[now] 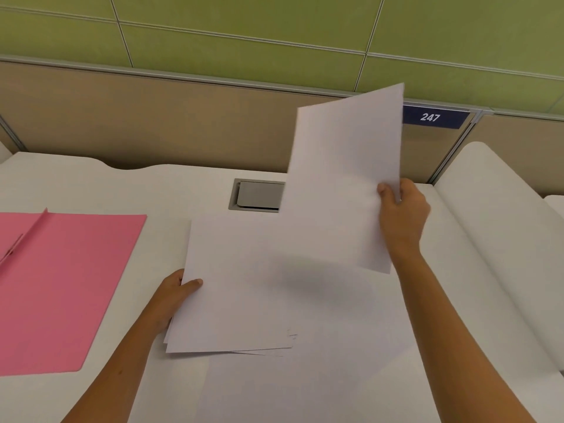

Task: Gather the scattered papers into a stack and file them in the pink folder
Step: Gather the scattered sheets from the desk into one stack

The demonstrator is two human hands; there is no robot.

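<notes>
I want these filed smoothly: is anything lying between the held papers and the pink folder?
Nothing visible. The left hand holds the paper stack; only bare desk separates it from the open pink folder.

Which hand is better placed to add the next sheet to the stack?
Right. The right hand already pinches a raised sheet tilted above the stack, so it probably only needs lowering. The left hand is busy gripping the stack's left edge.

White "247" on a dark blue sign (435, 117), fixed to the desk partition (183, 117)
</notes>
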